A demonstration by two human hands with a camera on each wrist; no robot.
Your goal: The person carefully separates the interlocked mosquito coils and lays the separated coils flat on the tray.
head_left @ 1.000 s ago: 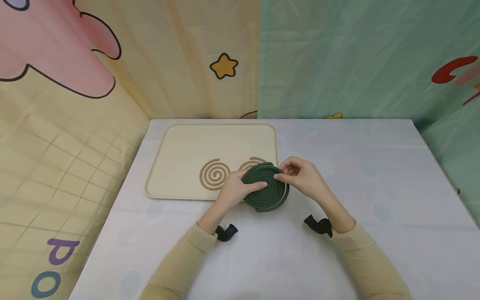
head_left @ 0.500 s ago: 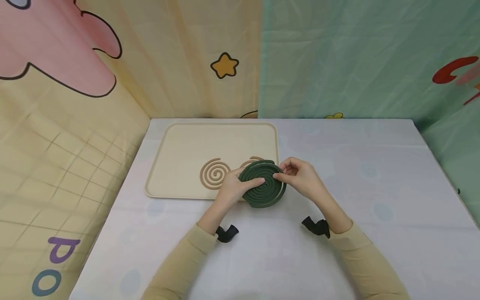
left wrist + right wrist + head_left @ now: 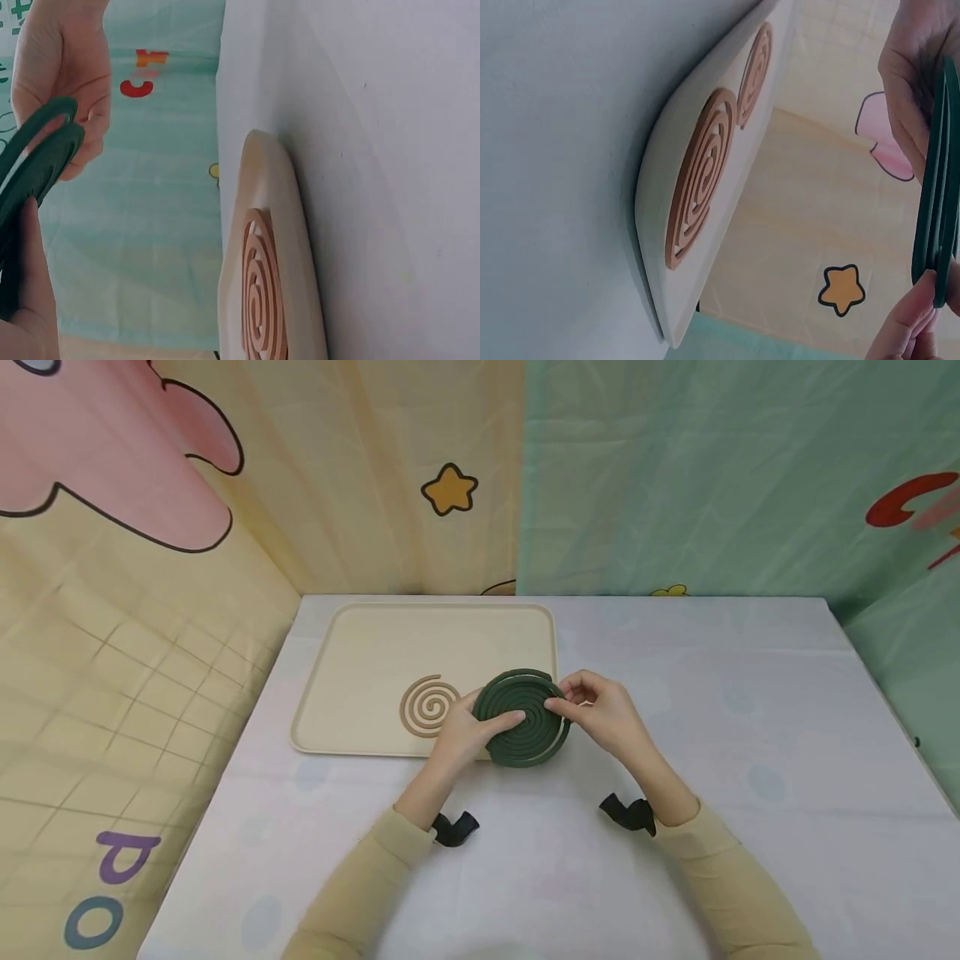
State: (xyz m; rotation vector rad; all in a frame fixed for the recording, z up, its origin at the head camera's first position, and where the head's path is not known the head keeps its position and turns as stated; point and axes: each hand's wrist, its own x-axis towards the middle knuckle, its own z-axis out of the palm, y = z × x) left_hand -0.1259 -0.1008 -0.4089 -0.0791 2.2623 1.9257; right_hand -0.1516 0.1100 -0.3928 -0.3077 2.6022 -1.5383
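Note:
A round green mosquito coil (image 3: pixel 519 745), its spirals packed tight, is held up over the tray's near right corner. My left hand (image 3: pixel 456 732) grips its left side, thumb across the top face and the other fingers underneath. On the right edge, my right hand (image 3: pixel 609 718) pinches the outer ring between thumb and fingers. In the left wrist view a gap separates two layers of the green coil (image 3: pixel 46 161) at the edge. Two brown spiral coils lie flat on the tray; the left brown coil (image 3: pixel 429 706) shows overhead, while the right brown coil (image 3: pixel 702 180) shows in the right wrist view.
The cream tray (image 3: pixel 420 639) with a low raised rim lies at the table's back left. A white cloth (image 3: pixel 720 710) covers the table. Printed curtains (image 3: pixel 675 477) stand behind and at the sides. Black straps (image 3: pixel 630 814) sit at both wrists.
Both hands have shifted the green coil slightly away from the body and to the left. It now covers the right brown coil in the head view. Both grips look the same.

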